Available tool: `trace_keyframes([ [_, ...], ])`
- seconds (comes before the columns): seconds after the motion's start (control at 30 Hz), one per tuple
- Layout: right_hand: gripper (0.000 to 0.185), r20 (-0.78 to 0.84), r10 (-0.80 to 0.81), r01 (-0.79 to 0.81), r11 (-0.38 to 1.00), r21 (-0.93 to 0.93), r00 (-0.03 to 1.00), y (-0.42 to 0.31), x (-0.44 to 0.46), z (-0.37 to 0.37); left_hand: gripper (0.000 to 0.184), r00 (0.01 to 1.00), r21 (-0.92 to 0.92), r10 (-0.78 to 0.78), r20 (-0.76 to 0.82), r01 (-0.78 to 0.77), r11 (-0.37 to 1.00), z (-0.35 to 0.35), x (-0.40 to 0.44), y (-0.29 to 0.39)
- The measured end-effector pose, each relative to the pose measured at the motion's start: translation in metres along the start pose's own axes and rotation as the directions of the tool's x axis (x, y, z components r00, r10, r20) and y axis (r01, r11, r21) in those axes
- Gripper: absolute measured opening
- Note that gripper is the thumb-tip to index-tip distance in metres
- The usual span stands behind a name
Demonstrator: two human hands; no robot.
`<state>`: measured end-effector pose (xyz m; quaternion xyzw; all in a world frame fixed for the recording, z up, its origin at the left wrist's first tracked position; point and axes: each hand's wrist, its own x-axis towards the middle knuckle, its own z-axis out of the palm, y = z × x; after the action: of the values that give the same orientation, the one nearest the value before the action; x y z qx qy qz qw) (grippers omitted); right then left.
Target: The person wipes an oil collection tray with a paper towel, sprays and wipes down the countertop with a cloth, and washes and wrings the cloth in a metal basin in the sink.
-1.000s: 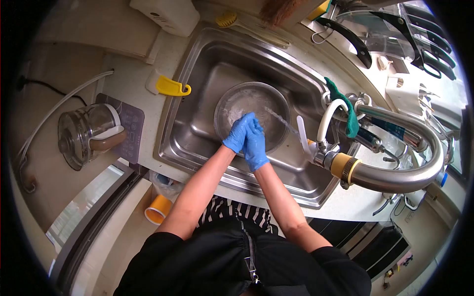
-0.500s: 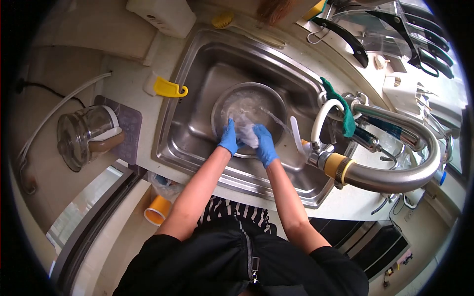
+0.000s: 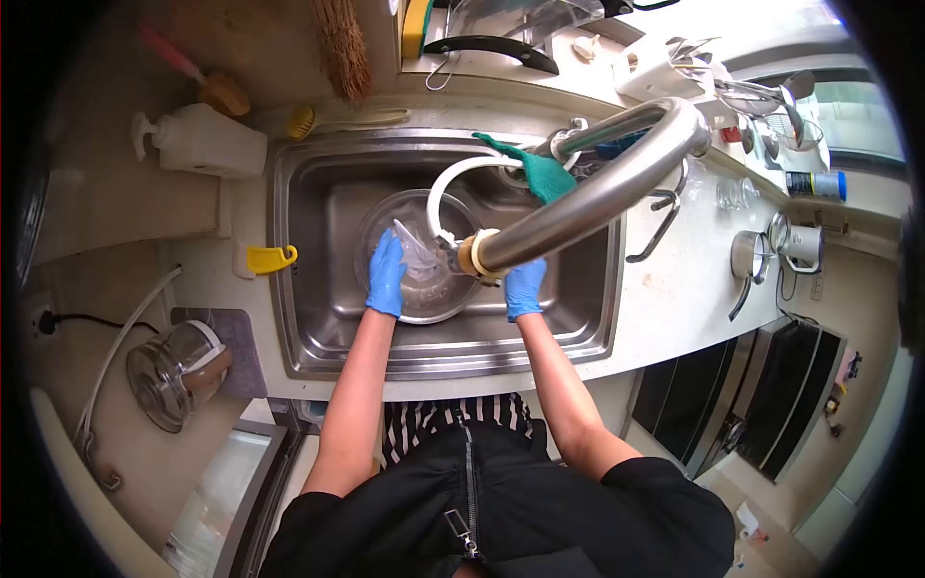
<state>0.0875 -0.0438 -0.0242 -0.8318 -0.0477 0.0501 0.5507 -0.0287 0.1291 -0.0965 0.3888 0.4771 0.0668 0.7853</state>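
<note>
A round metal bowl (image 3: 449, 310) stands in the stainless steel sink with water in it. My left hand (image 3: 386, 275), in a blue glove, is at the bowl's left side, its fingers together against a wet, whitish, see-through thing (image 3: 420, 258) that looks like thin plastic or cloth. Over the bowl hangs the faucet (image 3: 578, 222), with a white lever (image 3: 409, 237) at its nozzle. My right hand (image 3: 524, 289), also gloved in blue, is to the right of the bowl, under the faucet. The faucet's pipe hides its fingertips.
A green cloth (image 3: 549, 179) hangs by the faucet. Left of the sink (image 3: 289, 337) are a yellow-handled tool (image 3: 271, 259), a white pump bottle (image 3: 207, 141) and a glass kettle (image 3: 178, 371) on its side. A yellow brush (image 3: 302, 122) lies behind the sink.
Both hands were together on the whitish thing over the bowl. Now my right hand has moved off to the right, while my left stays with it. The view has turned and shifted.
</note>
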Motion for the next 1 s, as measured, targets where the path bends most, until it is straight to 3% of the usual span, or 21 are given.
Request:
trace_keyframes([
  [0.03,0.020,0.003,0.000,0.000,1.000,0.008,1.000,-0.002,0.006,-0.007,0.049,0.999,-0.008,0.034,0.036,-0.034,0.999,-0.005,0.000,-0.001],
  [0.1,0.019,-0.071,0.044,-0.032,0.986,0.163,0.996,-0.008,0.017,-0.019,0.042,0.998,-0.065,-0.013,-0.062,0.009,0.998,-0.005,-0.012,0.005],
  [0.17,0.020,-0.095,-0.010,0.024,0.989,0.149,0.995,-0.013,0.029,-0.024,0.036,0.993,-0.143,-0.076,-0.095,0.062,0.988,-0.009,-0.014,0.006],
  [0.23,0.021,-0.117,-0.068,0.083,0.988,0.130,0.991,-0.021,0.043,-0.026,0.038,0.988,-0.131,-0.098,-0.119,0.083,0.988,-0.014,-0.016,0.007],
  [0.3,0.022,-0.231,0.008,0.050,0.969,0.242,0.973,-0.029,0.054,-0.024,0.041,0.994,-0.127,-0.092,-0.058,0.084,0.988,-0.022,-0.019,0.001],
  [0.33,0.018,-0.175,0.121,-0.076,0.967,0.243,0.977,-0.019,0.051,-0.023,0.041,0.996,-0.149,-0.073,-0.046,0.065,0.987,-0.025,-0.020,-0.003],
  [0.37,0.018,-0.162,0.125,-0.083,0.966,0.245,0.979,0.063,0.050,-0.031,0.041,0.996,-0.152,-0.073,-0.059,0.064,0.986,-0.029,-0.022,-0.006],
  [0.4,0.021,-0.065,0.241,-0.159,0.795,0.585,0.968,0.140,0.057,-0.020,0.041,0.993,-0.178,-0.089,-0.074,0.075,0.981,-0.030,-0.022,-0.007],
  [0.43,0.026,0.073,0.319,-0.235,0.507,0.829,0.945,0.204,0.040,0.029,0.041,0.990,-0.205,-0.110,-0.090,0.089,0.975,-0.031,-0.022,-0.010],
  [0.47,0.027,0.334,0.148,-0.201,0.971,0.128,0.931,0.186,0.034,0.044,0.041,0.986,-0.212,-0.133,-0.100,0.109,0.971,-0.028,-0.027,-0.004],
  [0.5,0.028,0.602,0.204,0.233,0.790,-0.567,0.772,0.164,0.023,0.067,0.041,0.984,-0.223,-0.132,-0.117,0.104,0.969,-0.030,-0.027,-0.008],
  [0.57,0.031,0.508,-0.173,0.397,0.839,-0.372,0.844,0.164,-0.019,0.092,0.040,0.989,-0.267,-0.127,-0.077,0.103,0.958,-0.036,-0.029,-0.017],
  [0.63,0.035,0.555,0.304,0.050,0.845,-0.532,0.774,0.121,-0.034,0.113,0.038,0.987,-0.280,-0.128,-0.097,0.097,0.955,-0.037,-0.033,-0.020],
  [0.67,0.037,0.603,0.246,0.327,0.657,-0.679,0.759,0.150,-0.043,0.132,0.037,0.988,-0.279,-0.134,-0.077,0.108,0.954,-0.036,-0.034,-0.022],
  [0.7,0.037,0.609,0.251,0.331,0.656,-0.679,0.752,0.178,-0.043,0.135,0.036,0.988,-0.277,-0.144,-0.053,0.124,0.953,-0.038,-0.037,-0.024],
  [0.77,0.042,0.565,0.267,0.058,0.869,-0.491,0.781,0.154,-0.034,0.124,0.036,0.988,-0.313,-0.150,-0.027,0.134,0.940,-0.043,-0.046,-0.026],
  [0.8,0.043,0.483,0.248,-0.031,0.910,-0.414,0.839,0.142,-0.031,0.120,0.036,0.989,-0.310,-0.147,-0.027,0.132,0.942,-0.045,-0.048,-0.024],
  [0.93,0.036,0.667,0.148,0.195,0.890,-0.412,0.730,0.014,-0.016,0.082,0.035,0.988,-0.358,-0.154,-0.027,0.134,0.924,-0.048,-0.051,-0.022],
  [1.0,0.029,0.642,-0.037,0.187,0.968,-0.167,0.766,-0.012,-0.017,0.071,0.035,0.988,-0.373,-0.151,-0.027,0.131,0.919,-0.047,-0.055,-0.019],
])
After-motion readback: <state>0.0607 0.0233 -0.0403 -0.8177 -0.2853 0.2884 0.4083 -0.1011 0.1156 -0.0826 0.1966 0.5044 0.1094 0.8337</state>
